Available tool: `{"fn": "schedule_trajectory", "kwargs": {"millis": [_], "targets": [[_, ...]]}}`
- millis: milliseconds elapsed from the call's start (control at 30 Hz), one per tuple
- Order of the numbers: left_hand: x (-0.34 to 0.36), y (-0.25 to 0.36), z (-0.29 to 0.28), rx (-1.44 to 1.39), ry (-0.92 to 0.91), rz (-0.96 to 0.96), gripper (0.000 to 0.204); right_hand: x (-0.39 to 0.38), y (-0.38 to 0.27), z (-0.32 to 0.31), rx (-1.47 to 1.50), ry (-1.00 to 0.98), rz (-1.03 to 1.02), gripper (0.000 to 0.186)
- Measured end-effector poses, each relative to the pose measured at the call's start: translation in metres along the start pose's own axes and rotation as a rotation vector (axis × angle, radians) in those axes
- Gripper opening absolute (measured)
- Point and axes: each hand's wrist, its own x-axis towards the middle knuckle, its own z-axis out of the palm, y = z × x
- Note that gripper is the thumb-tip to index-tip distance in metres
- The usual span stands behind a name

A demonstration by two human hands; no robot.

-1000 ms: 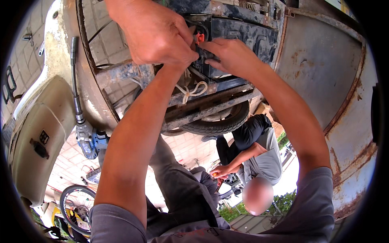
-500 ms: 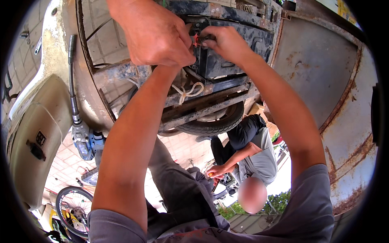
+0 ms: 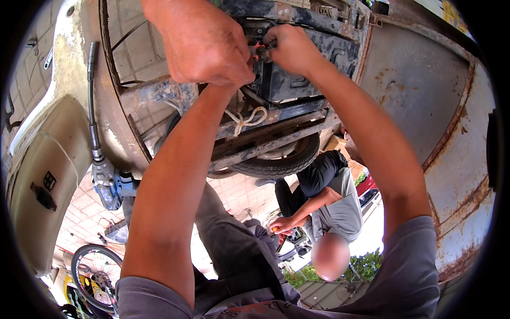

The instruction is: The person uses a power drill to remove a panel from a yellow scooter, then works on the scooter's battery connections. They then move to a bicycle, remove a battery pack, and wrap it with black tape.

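At the top of the head view, my left hand (image 3: pixel 208 50) is closed in a fist beside a black box (image 3: pixel 292 77) in the vehicle's metal frame. Whatever its fingers grip is hidden behind the knuckles. My right hand (image 3: pixel 293 50) comes from the other side, thumb and fingers pinched at the box's upper left corner. Between the two hands shows a small red part (image 3: pixel 258 51), with dark pieces next to it at the right fingertips. The piece in the right fingers is too small and covered to name.
A knotted pale cord (image 3: pixel 243 121) hangs on the frame above a tyre (image 3: pixel 279 162). Left stands a blue-grey power tool (image 3: pixel 109 183) with a long shaft. Another person (image 3: pixel 332 210) crouches lower right, holding something orange. A rusty metal panel (image 3: pixel 414 90) borders the right.
My right hand has shifted slightly up and left, its fingers curling closer round the spot beside the red part. The left fist stays nearly in place.
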Motion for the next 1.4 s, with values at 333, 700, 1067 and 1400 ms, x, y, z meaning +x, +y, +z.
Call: {"fn": "schedule_trajectory", "kwargs": {"millis": [333, 700, 1067, 1400], "targets": [[0.004, 0.026, -0.022, 0.305, -0.218, -0.013, 0.025, 0.019, -0.003, -0.02, -0.065, -0.387, 0.066, 0.022], [0.008, 0.038, -0.03, 0.321, -0.295, -0.095, 0.027, 0.009, 0.018, -0.003, -0.161, -0.111, -0.116, 0.019], [0.002, 0.019, -0.016, 0.236, -0.131, -0.004, 0.024, -0.016, 0.01, 0.019, 0.069, 0.33, -0.127, 0.058], [0.008, 0.019, -0.019, 0.27, -0.294, -0.165, 0.035, -0.018, 0.013, 0.022, 0.182, 0.246, -0.129, 0.064]]}}
